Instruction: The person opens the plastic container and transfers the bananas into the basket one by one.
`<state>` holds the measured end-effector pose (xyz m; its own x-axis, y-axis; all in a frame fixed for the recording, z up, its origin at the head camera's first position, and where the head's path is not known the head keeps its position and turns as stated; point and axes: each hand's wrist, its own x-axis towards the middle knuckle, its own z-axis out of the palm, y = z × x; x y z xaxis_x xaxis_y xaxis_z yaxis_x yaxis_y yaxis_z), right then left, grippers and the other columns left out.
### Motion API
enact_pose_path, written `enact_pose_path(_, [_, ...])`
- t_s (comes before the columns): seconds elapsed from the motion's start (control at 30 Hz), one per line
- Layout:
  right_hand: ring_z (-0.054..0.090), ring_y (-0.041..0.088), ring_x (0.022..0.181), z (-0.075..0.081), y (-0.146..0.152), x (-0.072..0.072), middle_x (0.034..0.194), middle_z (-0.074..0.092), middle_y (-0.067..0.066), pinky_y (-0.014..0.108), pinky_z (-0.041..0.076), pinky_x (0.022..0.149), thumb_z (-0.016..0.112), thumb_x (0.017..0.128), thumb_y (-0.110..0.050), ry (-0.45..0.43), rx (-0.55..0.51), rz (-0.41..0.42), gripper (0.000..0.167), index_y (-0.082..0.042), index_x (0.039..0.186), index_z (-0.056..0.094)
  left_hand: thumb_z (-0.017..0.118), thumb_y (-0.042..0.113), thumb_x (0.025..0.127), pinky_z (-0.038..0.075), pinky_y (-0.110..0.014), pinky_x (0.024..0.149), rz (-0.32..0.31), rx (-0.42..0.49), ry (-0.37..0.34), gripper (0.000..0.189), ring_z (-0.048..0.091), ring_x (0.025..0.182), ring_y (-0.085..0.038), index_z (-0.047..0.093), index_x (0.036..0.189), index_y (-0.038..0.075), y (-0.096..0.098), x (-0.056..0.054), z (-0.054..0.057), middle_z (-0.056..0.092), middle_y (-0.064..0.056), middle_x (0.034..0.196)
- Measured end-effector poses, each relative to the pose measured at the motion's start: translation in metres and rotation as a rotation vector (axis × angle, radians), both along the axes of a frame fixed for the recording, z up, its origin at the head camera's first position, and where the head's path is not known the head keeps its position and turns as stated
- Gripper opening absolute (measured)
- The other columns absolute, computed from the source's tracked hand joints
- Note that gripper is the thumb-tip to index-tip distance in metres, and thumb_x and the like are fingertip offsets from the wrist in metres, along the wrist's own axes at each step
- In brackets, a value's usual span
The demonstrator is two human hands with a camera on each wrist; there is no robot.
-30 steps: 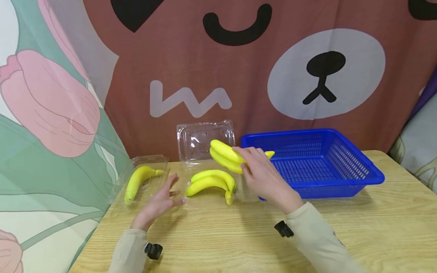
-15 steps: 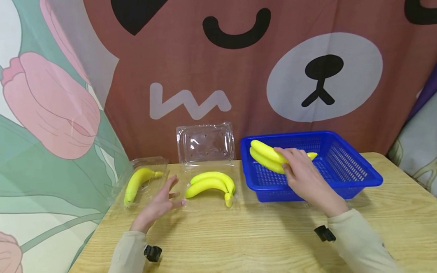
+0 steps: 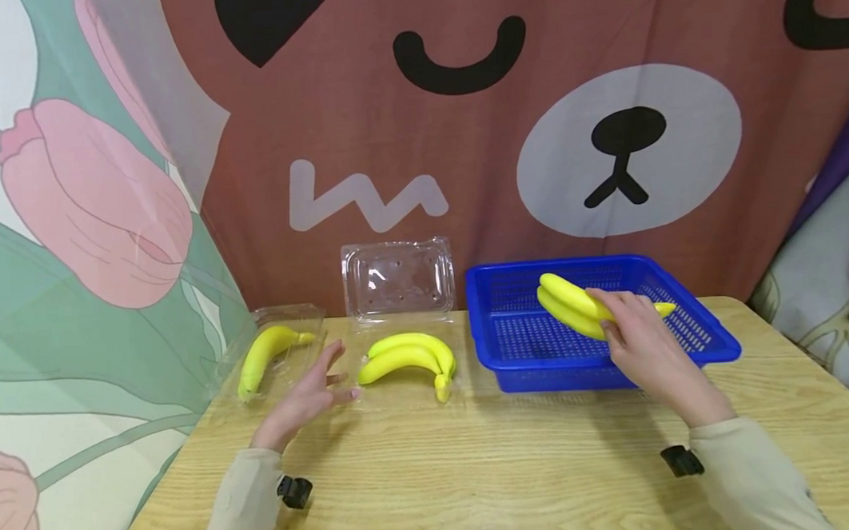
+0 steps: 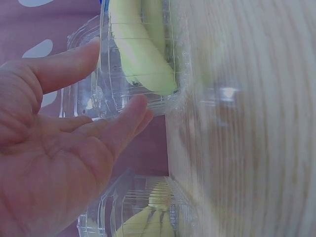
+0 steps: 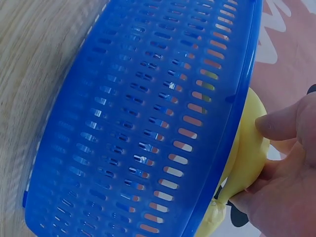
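Note:
My right hand grips a bunch of yellow bananas over the blue basket. In the right wrist view the held bananas show above the basket's rim, with thumb and fingers around them. My left hand holds nothing; its fingers are spread between two clear plastic boxes. Just right of it, a second bunch of bananas lies in an open clear box whose lid stands up behind. On its left, another banana bunch sits in a clear box.
The wooden table reaches back to a brown curtain with a bear print. A flowered cloth hangs along the left side. Both wrists carry small black cameras.
My right hand has carried its bananas rightward, from beside the open box to over the right part of the blue basket. My left hand has stayed almost where it was.

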<state>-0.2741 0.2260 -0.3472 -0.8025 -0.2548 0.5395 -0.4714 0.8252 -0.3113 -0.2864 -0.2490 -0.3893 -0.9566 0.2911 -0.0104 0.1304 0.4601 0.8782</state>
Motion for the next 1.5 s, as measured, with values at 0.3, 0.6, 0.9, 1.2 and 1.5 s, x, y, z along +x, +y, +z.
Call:
enact_pose_path(0.3, [0.043,0.034,0.093,0.001,0.006,-0.004,0.116,0.056,0.023,0.048,0.038,0.076,0.053,0.095,0.005,-0.064,0.007,-0.025,0.046,0.001,0.140,0.047,0.066,0.008,0.093,0.033,-0.060,0.107,0.006,-0.010,0.003,0.089,0.030,0.137,-0.050,0.005,0.158,0.008,0.000,0.001,-0.001,0.008,-0.021,0.162])
enact_pose_path(0.6, [0.046,0.038,0.101,0.002,0.011,-0.002,0.120,0.055,0.024,0.054,0.037,0.083,0.053,0.095,0.005,-0.083,-0.011,-0.036,0.047,0.002,0.141,0.046,0.066,0.005,0.092,0.032,-0.058,0.109,0.007,-0.026,0.019,0.087,0.032,0.137,-0.047,0.007,0.157,0.006,-0.001,-0.005,-0.003,0.008,-0.021,0.162])
enact_pose_path(0.9, [0.045,0.038,0.102,0.000,0.012,-0.004,0.123,0.054,0.025,0.054,0.037,0.083,0.054,0.097,0.002,-0.086,-0.014,-0.054,0.046,0.002,0.142,0.045,0.064,0.004,0.093,0.033,-0.057,0.109,0.000,-0.011,0.018,0.087,0.031,0.137,-0.048,0.006,0.157,0.006,0.000,-0.005,-0.003,0.007,-0.022,0.162])
enact_pose_path(1.2, [0.039,0.046,0.123,-0.001,0.005,-0.004,0.137,0.046,0.027,0.064,0.033,0.098,0.054,0.098,-0.003,-0.095,-0.032,-0.046,0.048,0.001,0.144,0.042,0.065,0.004,0.093,0.033,-0.057,0.109,0.004,-0.011,0.014,0.087,0.031,0.138,-0.048,0.006,0.157,0.007,0.000,-0.004,-0.003,0.007,-0.021,0.162])
enact_pose_path(1.5, [0.037,0.043,0.126,-0.003,-0.021,-0.007,0.140,0.046,0.023,0.063,0.035,0.100,0.054,0.100,-0.009,-0.133,-0.046,0.004,0.047,-0.002,0.145,0.042,0.066,0.007,0.093,0.034,-0.058,0.107,-0.004,-0.018,0.009,0.088,0.032,0.137,-0.048,0.005,0.157,0.007,0.000,-0.004,-0.002,0.007,-0.021,0.162])
